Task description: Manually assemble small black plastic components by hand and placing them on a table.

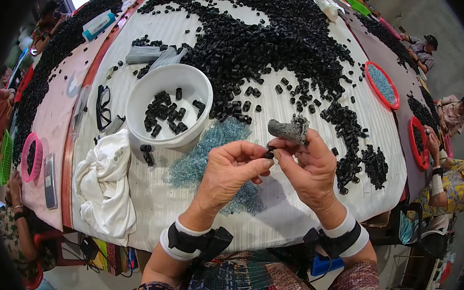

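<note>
In front of me my left hand (230, 169) pinches a small black cylindrical part (269, 152) between thumb and fingertips. My right hand (309, 170) meets it there, its thumb against the same part. Between the fingers of that right hand sticks out a stubby, rough grey piece with a thicker end (289, 130); its kind is unclear. Under and beside my hands lies a spread of small clear bluish pieces (215, 146). To the left stands a white bucket (206, 107) with several black cylindrical parts (164, 109) inside.
A huge heap of black parts (251, 43) covers the far table. Left of the bucket lie glasses (103, 107), a white cloth (106, 184) and clear plastic strips (143, 54). A red oval tray (393, 100) of bluish pieces sits right. Other people work at side tables.
</note>
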`<state>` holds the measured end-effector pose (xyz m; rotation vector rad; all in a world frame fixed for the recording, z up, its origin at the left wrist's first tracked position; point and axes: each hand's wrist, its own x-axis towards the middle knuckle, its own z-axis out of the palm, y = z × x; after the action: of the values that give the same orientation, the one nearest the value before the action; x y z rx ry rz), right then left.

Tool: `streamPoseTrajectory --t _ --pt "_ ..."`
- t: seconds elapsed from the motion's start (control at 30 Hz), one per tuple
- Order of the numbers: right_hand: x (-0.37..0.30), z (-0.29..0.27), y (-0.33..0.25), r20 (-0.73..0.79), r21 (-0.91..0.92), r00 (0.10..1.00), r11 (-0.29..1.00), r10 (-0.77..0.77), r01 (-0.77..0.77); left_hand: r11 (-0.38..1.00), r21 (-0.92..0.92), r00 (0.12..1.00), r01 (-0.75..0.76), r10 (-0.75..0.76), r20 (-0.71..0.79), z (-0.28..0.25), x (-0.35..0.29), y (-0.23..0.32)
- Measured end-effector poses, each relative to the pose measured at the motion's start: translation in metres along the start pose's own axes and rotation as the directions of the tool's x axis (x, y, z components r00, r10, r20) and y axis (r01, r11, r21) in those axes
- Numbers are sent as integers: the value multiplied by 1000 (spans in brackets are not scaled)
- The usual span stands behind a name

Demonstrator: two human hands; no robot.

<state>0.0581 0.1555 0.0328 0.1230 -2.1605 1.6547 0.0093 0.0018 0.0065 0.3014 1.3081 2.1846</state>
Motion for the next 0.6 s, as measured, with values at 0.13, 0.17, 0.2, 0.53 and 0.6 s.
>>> streamPoseTrajectory --t 0.13,0.17,0.2,0.53,0.6 --pt "-1 0 4 -7 -12 1000 1000 -24 23 1000 10 1000 6 -6 -4 0 0 0" --pt "-1 1 8 -22 -46 998 998 -54 53 1000 17 1000 6 -6 -3 0 0 0" --pt "-2 1 10 -35 -80 996 993 -85 82 1000 24 1000 6 -6 -1 0 0 0" --pt "-4 12 14 -141 -236 979 965 -148 112 1000 29 996 4 -1 -87 2 0 -2" --pt "-5 14 13 -162 -272 973 955 -166 118 999 43 996 -19 23 -90 1 1 -7"
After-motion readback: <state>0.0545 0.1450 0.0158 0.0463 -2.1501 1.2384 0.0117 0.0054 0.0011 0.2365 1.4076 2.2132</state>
